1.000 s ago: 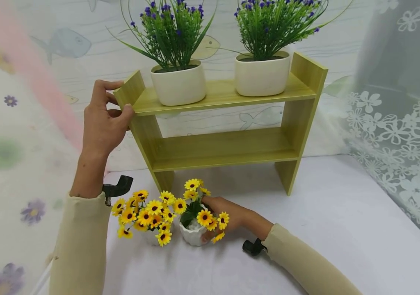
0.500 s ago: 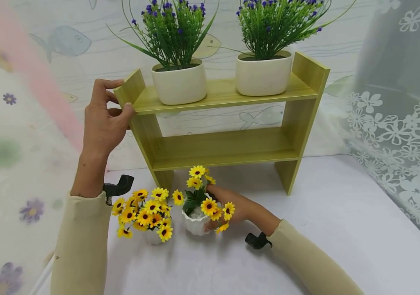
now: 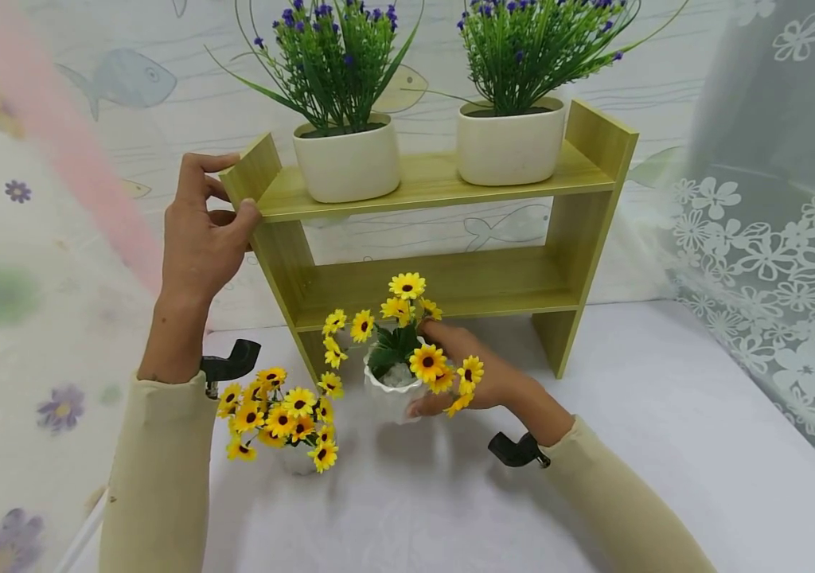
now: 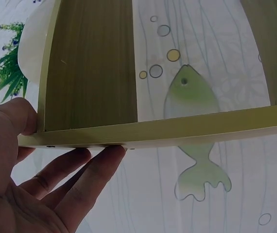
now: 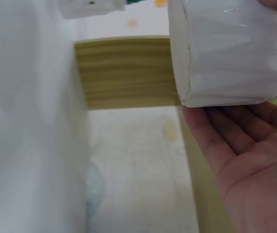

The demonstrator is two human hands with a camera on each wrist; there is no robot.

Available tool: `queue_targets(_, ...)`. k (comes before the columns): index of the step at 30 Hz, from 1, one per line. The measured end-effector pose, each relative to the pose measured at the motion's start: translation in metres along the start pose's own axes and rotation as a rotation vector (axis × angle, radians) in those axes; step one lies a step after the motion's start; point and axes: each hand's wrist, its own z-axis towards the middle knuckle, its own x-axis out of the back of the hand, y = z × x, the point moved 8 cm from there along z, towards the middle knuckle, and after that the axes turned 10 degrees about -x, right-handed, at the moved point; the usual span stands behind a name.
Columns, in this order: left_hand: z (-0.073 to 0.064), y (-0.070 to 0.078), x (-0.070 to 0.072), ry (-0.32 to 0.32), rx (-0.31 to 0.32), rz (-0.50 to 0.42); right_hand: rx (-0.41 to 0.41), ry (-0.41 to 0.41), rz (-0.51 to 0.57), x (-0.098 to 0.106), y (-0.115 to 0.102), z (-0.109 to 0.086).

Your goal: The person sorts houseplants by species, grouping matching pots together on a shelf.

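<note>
My left hand (image 3: 196,239) grips the upper left side panel of a two-tier wooden shelf (image 3: 522,278). In the left wrist view the thumb lies on one side of the panel (image 4: 187,128) and the fingertips on its outer face. My right hand (image 3: 475,370) holds a small white pot (image 3: 389,398) of yellow artificial daisies (image 3: 427,363) above the table, in front of the lower shelf board. In the right wrist view the fingers lie along the pot's side (image 5: 235,58), and its base shows. A matching pot of yellow daisies (image 3: 278,418) stands on the table to the left.
Two larger cream pots (image 3: 346,163) with purple-flowered plants stand on the top board. The shelf rests on a white-covered table (image 3: 637,446) against a fish-patterned backdrop (image 3: 138,83). A lace-patterned curtain (image 3: 794,239) hangs at the right.
My right hand has lifted the daisy pot off the table, moving it up and slightly right toward the shelf. The left hand keeps its grip on the side panel.
</note>
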Motion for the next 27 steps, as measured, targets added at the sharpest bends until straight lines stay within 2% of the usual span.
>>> queue_targets(6, -0.001, -0.001, -0.001, 0.005, -0.005, -0.003, -0.043, 0.058, 0.044, 0.02, -0.018, -0.013)
queue_targets(13, 0.0, -0.001, -0.001, 0.01, -0.008, -0.004, 0.055, 0.078, 0.155, 0.04, -0.05, -0.022)
queue_targets(16, 0.0, 0.0, 0.0, 0.012, -0.009, -0.006, 0.069, 0.131, 0.134, 0.049, -0.043, -0.022)
queue_targets(20, 0.0, -0.001, 0.0, 0.015, -0.007, -0.007, 0.02, 0.215, 0.119, 0.064, -0.043, -0.027)
queue_targets(23, 0.0, -0.003, -0.001, 0.016, -0.005, -0.006, -0.038, 0.281, 0.124, 0.075, -0.051, -0.035)
queue_targets(27, 0.0, -0.003, -0.001, 0.018, -0.002, -0.001, -0.08, 0.358, 0.107, 0.087, -0.041, -0.037)
